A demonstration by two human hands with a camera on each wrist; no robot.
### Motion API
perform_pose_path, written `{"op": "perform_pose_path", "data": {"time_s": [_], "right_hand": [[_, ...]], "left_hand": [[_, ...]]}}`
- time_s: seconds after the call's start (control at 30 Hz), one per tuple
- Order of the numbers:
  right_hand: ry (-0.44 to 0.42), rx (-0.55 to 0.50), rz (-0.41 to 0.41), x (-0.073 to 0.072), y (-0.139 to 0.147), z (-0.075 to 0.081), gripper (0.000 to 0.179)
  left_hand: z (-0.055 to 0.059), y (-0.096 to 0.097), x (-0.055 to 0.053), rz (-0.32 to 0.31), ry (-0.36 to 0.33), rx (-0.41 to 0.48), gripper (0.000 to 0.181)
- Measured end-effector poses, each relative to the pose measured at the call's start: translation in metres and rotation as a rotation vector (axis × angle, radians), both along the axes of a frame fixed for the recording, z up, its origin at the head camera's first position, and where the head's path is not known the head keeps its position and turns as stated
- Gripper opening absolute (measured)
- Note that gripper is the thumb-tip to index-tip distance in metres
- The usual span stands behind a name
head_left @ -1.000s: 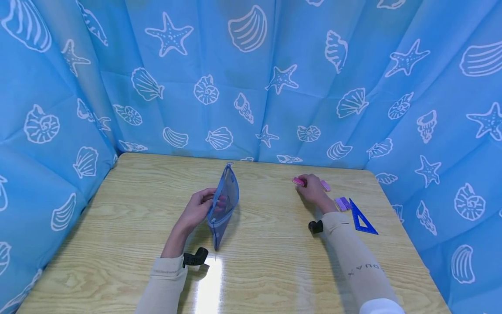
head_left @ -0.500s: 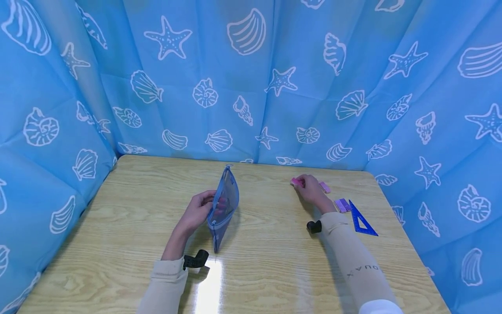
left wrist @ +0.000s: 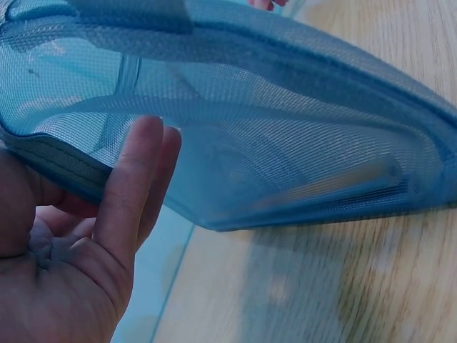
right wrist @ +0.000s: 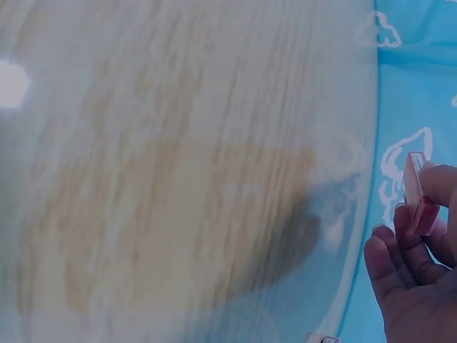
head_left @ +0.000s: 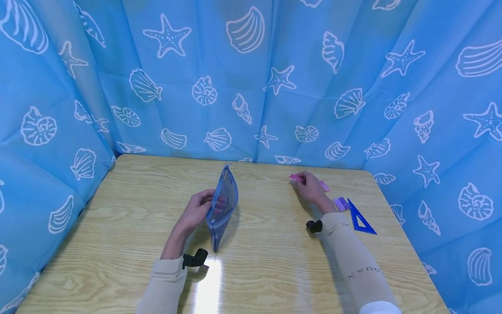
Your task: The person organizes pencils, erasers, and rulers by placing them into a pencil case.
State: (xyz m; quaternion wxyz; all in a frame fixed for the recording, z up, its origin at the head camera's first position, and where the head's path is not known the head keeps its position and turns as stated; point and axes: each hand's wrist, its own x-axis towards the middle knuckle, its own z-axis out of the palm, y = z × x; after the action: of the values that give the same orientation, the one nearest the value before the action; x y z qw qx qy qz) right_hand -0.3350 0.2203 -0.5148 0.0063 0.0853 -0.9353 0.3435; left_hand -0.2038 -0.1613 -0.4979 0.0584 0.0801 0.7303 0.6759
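A blue mesh zipper pouch stands with its mouth open, left of the table's middle. My left hand holds its near-left rim, fingers reaching inside the mouth. Through the mesh in the left wrist view, long slim items lie along the pouch's bottom. My right hand, toward the back right, pinches a small pink eraser between thumb and fingers, raised over the table in the right wrist view.
Beside the right hand lies a lighter pink block. Nearer are purple blocks side by side and a blue set square. A blue curtain with white shells hangs behind and around the wooden table.
My right hand has shifted slightly left with the pink eraser, which has turned a little in the fingers. The left hand and pouch stay in place.
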Motion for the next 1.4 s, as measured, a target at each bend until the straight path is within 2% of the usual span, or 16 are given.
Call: {"op": "perform_pose_path", "data": {"time_s": [0.33,0.47,0.6,1.0,1.17,1.4], "right_hand": [[-0.006,-0.085,0.0,0.005,0.001,0.003,0.037],[0.016,-0.114,0.01,0.007,0.0,0.001,0.038],[0.037,-0.133,0.027,0.01,-0.001,0.002,0.039],[0.013,-0.159,0.056,0.015,-0.006,0.001,0.035],[0.015,-0.195,0.069,0.022,-0.01,0.005,0.032],[0.039,-0.205,0.095,0.032,-0.019,0.016,0.032]], "left_hand": [[0.0,-0.001,0.001,0.008,0.003,-0.001,0.037],[0.0,0.0,0.001,0.005,0.001,0.006,0.037],[0.0,0.0,0.0,0.009,-0.004,0.003,0.037],[0.0,0.001,0.0,0.014,-0.002,0.014,0.037],[0.001,0.003,0.0,-0.001,0.001,0.047,0.036],[0.002,0.003,0.001,-0.004,0.001,0.042,0.037]]}}
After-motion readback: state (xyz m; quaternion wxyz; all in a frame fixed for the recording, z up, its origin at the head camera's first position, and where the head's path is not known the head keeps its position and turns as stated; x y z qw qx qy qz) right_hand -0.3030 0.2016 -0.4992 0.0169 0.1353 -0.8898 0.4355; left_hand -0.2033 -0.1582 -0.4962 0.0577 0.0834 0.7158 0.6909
